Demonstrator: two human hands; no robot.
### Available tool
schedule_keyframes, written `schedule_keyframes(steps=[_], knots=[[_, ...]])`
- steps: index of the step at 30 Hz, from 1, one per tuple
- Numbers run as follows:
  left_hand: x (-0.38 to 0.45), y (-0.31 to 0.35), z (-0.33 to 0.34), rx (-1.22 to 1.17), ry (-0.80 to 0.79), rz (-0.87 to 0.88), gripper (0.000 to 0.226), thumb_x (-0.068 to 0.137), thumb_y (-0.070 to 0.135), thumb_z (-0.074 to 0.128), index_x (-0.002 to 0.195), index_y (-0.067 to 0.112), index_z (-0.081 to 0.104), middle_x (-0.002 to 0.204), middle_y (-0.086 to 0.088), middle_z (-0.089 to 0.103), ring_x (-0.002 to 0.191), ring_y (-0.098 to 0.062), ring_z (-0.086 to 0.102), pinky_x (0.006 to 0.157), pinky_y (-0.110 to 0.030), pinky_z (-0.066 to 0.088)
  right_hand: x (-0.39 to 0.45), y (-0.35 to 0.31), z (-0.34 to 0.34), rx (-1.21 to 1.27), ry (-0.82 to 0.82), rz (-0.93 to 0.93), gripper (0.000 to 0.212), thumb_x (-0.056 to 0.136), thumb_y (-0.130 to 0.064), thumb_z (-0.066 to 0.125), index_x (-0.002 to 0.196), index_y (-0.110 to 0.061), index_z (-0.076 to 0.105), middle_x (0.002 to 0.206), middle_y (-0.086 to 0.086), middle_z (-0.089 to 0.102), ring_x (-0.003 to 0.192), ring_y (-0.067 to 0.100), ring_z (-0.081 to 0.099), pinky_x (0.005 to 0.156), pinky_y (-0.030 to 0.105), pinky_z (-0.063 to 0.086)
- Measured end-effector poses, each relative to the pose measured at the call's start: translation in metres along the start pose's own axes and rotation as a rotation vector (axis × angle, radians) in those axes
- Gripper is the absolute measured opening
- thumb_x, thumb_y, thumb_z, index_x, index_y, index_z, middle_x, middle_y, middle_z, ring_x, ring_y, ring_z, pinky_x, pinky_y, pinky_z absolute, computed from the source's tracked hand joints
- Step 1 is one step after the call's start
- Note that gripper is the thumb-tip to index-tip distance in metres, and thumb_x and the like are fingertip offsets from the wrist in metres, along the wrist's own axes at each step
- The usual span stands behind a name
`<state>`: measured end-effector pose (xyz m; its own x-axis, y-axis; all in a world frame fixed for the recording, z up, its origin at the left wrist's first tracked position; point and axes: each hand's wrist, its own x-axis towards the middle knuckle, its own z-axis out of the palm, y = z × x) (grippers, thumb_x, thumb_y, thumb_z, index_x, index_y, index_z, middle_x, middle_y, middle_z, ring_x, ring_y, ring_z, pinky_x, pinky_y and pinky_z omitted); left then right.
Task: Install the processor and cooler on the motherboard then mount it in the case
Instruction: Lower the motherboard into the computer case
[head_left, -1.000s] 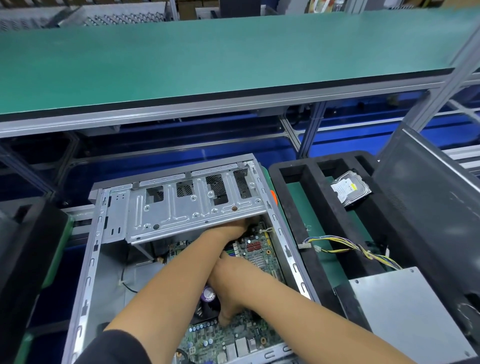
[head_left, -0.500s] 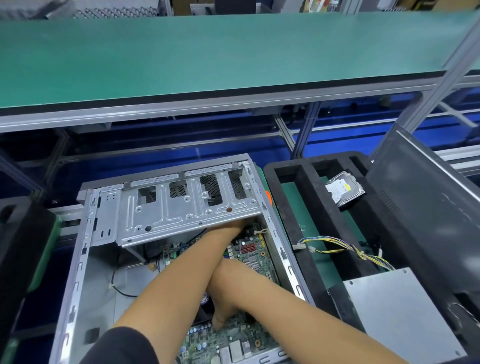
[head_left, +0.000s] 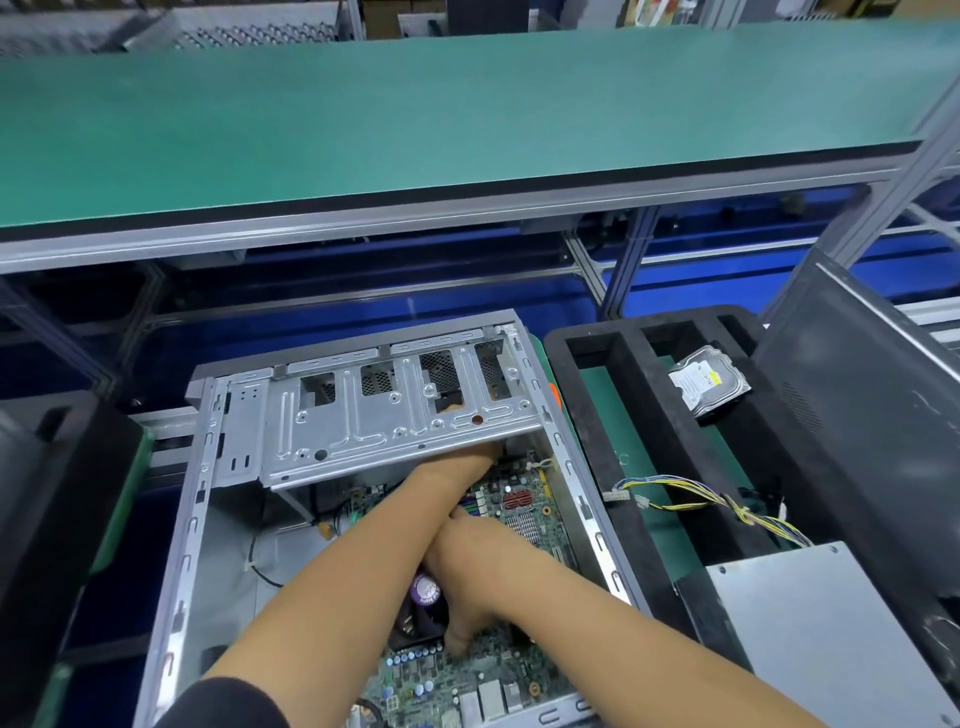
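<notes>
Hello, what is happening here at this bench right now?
A person is working inside an open computer case, where the motherboard already lies. The left hand reaches under the metal drive bracket, its fingers hidden. The right hand presses down on the board beside the cooler. A hard drive and a power supply wait in the black tray at right.
</notes>
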<state>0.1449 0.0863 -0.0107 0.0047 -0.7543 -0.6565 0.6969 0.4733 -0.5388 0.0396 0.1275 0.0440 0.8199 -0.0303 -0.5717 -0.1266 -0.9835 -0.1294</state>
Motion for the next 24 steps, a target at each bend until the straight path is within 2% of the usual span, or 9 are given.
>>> schedule_keyframes(steps=[2,4,6,11,14,16,18,21,24], knots=[[-0.004,0.0,0.0,0.023,0.036,0.079,0.023,0.094,0.026,0.041,0.095,0.015,0.061,0.08,-0.019,0.066,0.078,-0.029,0.062,0.075,-0.049,0.05,0.0,0.0,-0.001,0.007,-0.004,-0.009,0.091,0.065,-0.048,0.084,0.137,-0.008,0.046,0.135,0.012,0.051,0.126,0.033,0.044,0.092,0.047,0.052],[-0.005,-0.006,0.001,0.094,0.066,0.037,0.031,0.095,0.029,0.039,0.109,0.015,0.063,0.108,-0.007,0.067,0.097,-0.028,0.062,0.088,-0.049,0.047,0.001,0.001,-0.001,0.028,-0.007,-0.016,0.086,0.065,-0.048,0.085,0.134,-0.01,0.05,0.131,0.011,0.054,0.12,0.032,0.049,0.091,0.046,0.053],[-0.005,-0.011,0.0,0.113,0.061,0.05,0.034,0.097,0.033,0.037,0.115,0.019,0.061,0.115,-0.004,0.065,0.105,-0.026,0.06,0.092,-0.049,0.045,0.001,0.001,0.001,0.038,0.004,-0.024,0.083,0.065,-0.049,0.084,0.133,-0.012,0.052,0.131,0.009,0.054,0.118,0.031,0.05,0.091,0.045,0.052],[-0.001,-0.015,0.0,0.046,0.034,0.11,0.033,0.098,0.033,0.034,0.112,0.018,0.06,0.107,-0.009,0.065,0.097,-0.027,0.06,0.086,-0.052,0.045,0.001,0.003,0.0,0.034,-0.013,-0.037,0.086,0.069,-0.05,0.082,0.139,-0.014,0.047,0.14,0.009,0.049,0.124,0.033,0.045,0.095,0.045,0.049],[0.001,-0.014,-0.001,-0.023,0.002,0.124,0.032,0.096,0.031,0.038,0.089,0.011,0.062,0.069,-0.018,0.067,0.064,-0.028,0.063,0.059,-0.05,0.046,0.001,0.003,0.0,0.042,-0.018,-0.023,0.083,0.069,-0.049,0.082,0.136,-0.013,0.049,0.136,0.01,0.051,0.121,0.032,0.047,0.092,0.044,0.051],[-0.001,-0.013,0.002,-0.023,-0.022,0.181,0.035,0.097,0.034,0.036,0.083,0.009,0.057,0.074,-0.016,0.068,0.064,-0.027,0.063,0.057,-0.047,0.045,0.001,0.003,0.0,0.049,-0.02,-0.013,0.081,0.067,-0.049,0.083,0.133,-0.014,0.052,0.131,0.009,0.054,0.118,0.031,0.05,0.09,0.043,0.052],[0.0,-0.009,0.007,0.003,-0.047,0.253,0.034,0.1,0.038,0.032,0.096,0.011,0.054,0.099,-0.009,0.064,0.087,-0.027,0.061,0.07,-0.047,0.045,0.002,0.002,0.001,0.047,-0.014,-0.009,0.083,0.065,-0.048,0.085,0.133,-0.014,0.051,0.131,0.008,0.054,0.121,0.03,0.048,0.091,0.045,0.052],[0.001,0.0,0.01,0.031,-0.088,0.331,0.033,0.101,0.039,0.03,0.104,0.015,0.052,0.106,-0.002,0.058,0.083,-0.024,0.057,0.069,-0.043,0.045,0.003,0.001,0.001,0.046,-0.007,-0.004,0.089,0.063,-0.047,0.086,0.136,-0.013,0.048,0.136,0.009,0.051,0.126,0.031,0.043,0.093,0.046,0.051],[0.0,0.006,0.01,0.132,-0.045,0.304,0.046,0.098,0.045,0.032,0.126,0.013,0.051,0.129,-0.009,0.054,0.12,-0.029,0.051,0.103,-0.049,0.038,0.004,0.001,0.001,0.019,0.0,-0.003,0.095,0.063,-0.048,0.086,0.14,-0.011,0.044,0.14,0.011,0.047,0.128,0.033,0.041,0.094,0.048,0.051]])
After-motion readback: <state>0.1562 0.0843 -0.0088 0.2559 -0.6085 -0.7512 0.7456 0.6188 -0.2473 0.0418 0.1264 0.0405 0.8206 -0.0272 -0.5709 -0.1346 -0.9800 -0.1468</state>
